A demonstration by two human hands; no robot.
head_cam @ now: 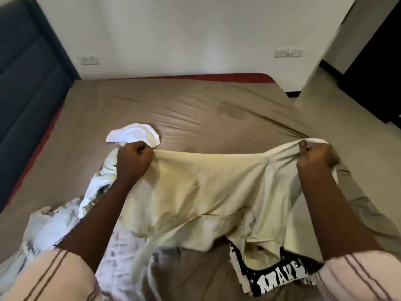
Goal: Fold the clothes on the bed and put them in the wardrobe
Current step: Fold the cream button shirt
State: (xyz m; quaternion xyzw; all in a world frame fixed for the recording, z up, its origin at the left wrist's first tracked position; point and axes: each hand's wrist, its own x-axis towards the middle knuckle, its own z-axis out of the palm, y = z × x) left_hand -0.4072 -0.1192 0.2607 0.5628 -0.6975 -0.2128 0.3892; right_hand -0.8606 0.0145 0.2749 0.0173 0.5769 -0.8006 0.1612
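Left hand (135,157) and right hand (315,157) each grip an edge of a cream shirt (208,192) above the bed (195,105); a black garment (280,279) beneath reads "MAKE".

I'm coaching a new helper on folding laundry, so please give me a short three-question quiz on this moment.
1. True or false: the left hand and the right hand both grip the cream shirt.
2. Where is the black printed garment? A) in the left hand; B) on the bed, partly under the cream shirt; C) folded on a chair.
3. Fill in: the bed sheet is ___ in colour.
Key: 1 true; 2 B; 3 brown.
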